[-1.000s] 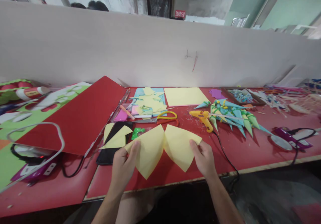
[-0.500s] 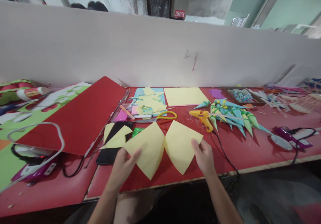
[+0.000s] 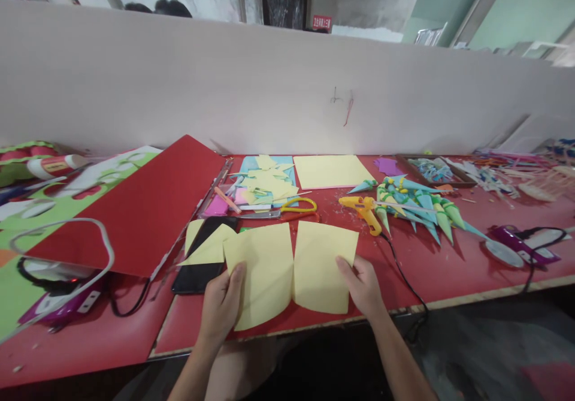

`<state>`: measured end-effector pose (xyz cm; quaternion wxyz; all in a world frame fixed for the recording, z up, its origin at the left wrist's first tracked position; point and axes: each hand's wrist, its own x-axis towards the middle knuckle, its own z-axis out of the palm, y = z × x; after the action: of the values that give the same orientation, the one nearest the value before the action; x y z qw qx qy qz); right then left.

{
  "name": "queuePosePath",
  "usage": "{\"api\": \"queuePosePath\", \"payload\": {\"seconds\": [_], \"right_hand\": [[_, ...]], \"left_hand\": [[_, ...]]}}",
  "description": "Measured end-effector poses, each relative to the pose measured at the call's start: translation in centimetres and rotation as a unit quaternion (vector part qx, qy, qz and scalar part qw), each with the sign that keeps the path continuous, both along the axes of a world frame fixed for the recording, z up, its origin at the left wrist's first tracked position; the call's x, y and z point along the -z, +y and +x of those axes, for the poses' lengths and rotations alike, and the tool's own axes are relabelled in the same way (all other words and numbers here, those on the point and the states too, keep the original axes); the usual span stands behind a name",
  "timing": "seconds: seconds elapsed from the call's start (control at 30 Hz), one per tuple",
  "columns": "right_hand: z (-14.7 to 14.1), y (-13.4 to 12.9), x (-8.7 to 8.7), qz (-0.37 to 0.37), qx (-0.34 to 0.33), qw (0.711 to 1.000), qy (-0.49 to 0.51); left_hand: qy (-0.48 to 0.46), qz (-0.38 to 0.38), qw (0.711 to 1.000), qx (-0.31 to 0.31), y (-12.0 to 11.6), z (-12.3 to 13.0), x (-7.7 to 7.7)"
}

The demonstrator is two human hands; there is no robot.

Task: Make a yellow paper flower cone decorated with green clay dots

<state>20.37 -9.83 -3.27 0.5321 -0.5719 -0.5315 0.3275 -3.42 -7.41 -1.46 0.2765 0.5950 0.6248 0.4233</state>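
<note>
Between my thumb and fingers, my left hand (image 3: 222,299) holds a pale yellow, roughly square piece of paper (image 3: 263,272), bowed along its lower edge. My right hand (image 3: 363,284) pinches a similar yellow square of paper (image 3: 320,266) at its right side. Their inner edges meet near the middle; I cannot tell whether they are joined. A gap shows between them at the top. Just beyond lie scissors (image 3: 299,206) with a yellow handle loop. Beside my left hand are a black phone-like slab (image 3: 195,278) and cut yellow scraps (image 3: 211,248).
A yellow glue gun (image 3: 363,209) rests right of centre, its cord crossing the table edge. Behind it sits a heap of blue, green and yellow paper cones (image 3: 417,203). A yellow sheet (image 3: 332,172) lies by the partition (image 3: 269,89). A large red board (image 3: 135,209) leans at left.
Both yellow pieces have turned from a corner-down, diamond-like position to nearly upright squares, their inner edges now alongside each other. My left hand has turned with its piece; both hands keep their grip.
</note>
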Motion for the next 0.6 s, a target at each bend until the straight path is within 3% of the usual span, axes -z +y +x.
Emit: {"api": "queuePosePath", "payload": {"seconds": [0.37,0.6], "right_hand": [[0.0,0.1,-0.2,-0.004,0.011,1.0,0.012],[3.0,-0.4,0.4,-0.051,0.166,0.981,0.085]], "left_hand": [[0.001,0.003,0.999,-0.037,-0.1,0.0,-0.8],[-0.061,0.001,0.989,-0.134,0.5,-3.3,0.1]]}}
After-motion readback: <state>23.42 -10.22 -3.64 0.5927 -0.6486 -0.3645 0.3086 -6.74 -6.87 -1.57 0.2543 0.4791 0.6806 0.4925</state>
